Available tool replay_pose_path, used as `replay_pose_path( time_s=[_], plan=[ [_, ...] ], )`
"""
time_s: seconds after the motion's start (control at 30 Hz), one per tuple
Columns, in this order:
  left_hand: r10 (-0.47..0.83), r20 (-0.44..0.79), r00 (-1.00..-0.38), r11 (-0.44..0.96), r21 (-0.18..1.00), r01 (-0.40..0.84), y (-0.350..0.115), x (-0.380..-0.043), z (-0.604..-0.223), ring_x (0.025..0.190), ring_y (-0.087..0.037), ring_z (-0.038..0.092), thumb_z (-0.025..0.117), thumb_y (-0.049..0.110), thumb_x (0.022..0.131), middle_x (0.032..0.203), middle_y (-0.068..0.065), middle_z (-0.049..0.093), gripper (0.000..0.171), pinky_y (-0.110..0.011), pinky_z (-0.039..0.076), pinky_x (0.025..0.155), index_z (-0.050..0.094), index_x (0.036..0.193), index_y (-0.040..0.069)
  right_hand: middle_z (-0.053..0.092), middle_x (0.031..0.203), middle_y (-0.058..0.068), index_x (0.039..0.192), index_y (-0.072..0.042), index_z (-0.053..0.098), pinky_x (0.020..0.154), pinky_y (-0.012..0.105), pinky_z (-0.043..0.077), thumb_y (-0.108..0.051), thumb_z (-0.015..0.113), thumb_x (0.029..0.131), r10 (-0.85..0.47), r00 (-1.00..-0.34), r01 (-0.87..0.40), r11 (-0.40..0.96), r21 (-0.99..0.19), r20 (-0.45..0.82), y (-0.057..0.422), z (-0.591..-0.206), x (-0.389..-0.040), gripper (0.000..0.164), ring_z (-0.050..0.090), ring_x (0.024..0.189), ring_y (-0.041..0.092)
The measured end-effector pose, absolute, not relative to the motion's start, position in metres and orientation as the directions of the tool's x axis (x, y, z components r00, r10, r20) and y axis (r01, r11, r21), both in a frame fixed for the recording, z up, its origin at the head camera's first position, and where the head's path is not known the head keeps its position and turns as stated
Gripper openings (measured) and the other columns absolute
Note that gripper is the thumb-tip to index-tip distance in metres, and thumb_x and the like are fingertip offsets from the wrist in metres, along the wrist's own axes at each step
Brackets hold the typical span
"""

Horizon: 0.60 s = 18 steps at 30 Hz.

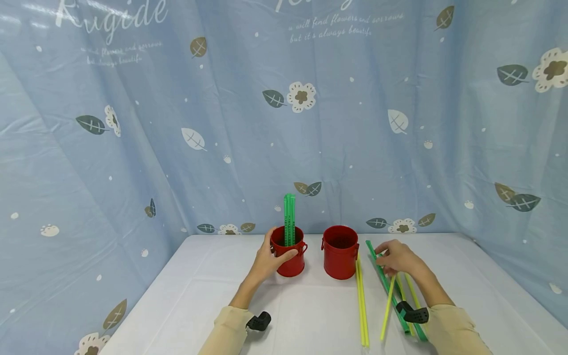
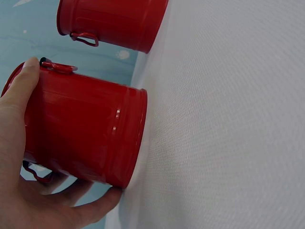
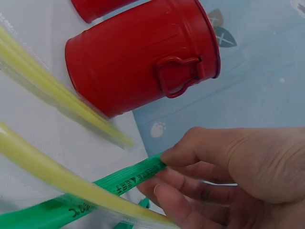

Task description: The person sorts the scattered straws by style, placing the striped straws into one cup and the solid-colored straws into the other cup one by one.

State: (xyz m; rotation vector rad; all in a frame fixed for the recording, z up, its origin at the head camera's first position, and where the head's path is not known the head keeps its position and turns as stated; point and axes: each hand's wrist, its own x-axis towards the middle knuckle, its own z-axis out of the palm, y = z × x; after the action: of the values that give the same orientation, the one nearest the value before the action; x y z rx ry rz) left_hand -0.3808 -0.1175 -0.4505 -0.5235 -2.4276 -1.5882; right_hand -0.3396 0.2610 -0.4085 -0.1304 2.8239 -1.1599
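Note:
My left hand [image 1: 265,260] grips a red metal bucket [image 1: 290,267] round its side, thumb in front. Several green straws [image 1: 289,217] stand upright in that bucket, rising well above its rim. In the right wrist view, my right hand [image 3: 224,176] pinches one end of a green straw [image 3: 140,172] with black print, between thumb and fingers. A yellow straw [image 3: 52,176] crosses over this green one, close beneath the fingers. The head view puts my right hand over a loose group of green and yellow straws on the table.
A second red bucket [image 1: 340,259] with small side handles stands between the hands. Two yellow straws [image 1: 362,310] lie beside it, pointing toward me. The white-covered table [image 1: 310,315] ends at a blue patterned curtain [image 1: 248,123].

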Motion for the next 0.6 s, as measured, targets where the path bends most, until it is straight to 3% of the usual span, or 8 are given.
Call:
replay_pose_path(
  time_s=[0.27,0.6],
  plan=[
    [0.183,0.344,-0.921,0.364,0.847,0.389,-0.117,-0.38,-0.449,0.129,-0.029,0.05,0.077,0.039,0.084,0.144,-0.004,0.048,0.086,-0.05,0.052,0.098,0.026,0.152,0.024,0.068,0.086,0.014,0.124,0.013,0.056,0.058,0.036,0.06,-0.004,0.06,0.087,-0.113,-0.993,-0.09,0.659,-0.747,0.02,0.264,-0.408,-0.341,0.041,0.067,0.062,0.021],
    [0.206,0.332,-0.921,0.346,0.855,0.385,-0.113,-0.355,-0.423,0.129,-0.037,0.049,0.075,0.027,0.087,0.146,-0.018,0.046,0.086,-0.053,0.051,0.099,0.024,0.153,0.007,0.07,0.092,0.018,0.128,0.012,0.055,0.06,0.037,0.061,-0.004,0.058,0.088,-0.096,-0.985,-0.169,0.64,-0.75,0.14,0.261,-0.4,-0.339,0.043,0.069,0.066,0.022]
  ],
)
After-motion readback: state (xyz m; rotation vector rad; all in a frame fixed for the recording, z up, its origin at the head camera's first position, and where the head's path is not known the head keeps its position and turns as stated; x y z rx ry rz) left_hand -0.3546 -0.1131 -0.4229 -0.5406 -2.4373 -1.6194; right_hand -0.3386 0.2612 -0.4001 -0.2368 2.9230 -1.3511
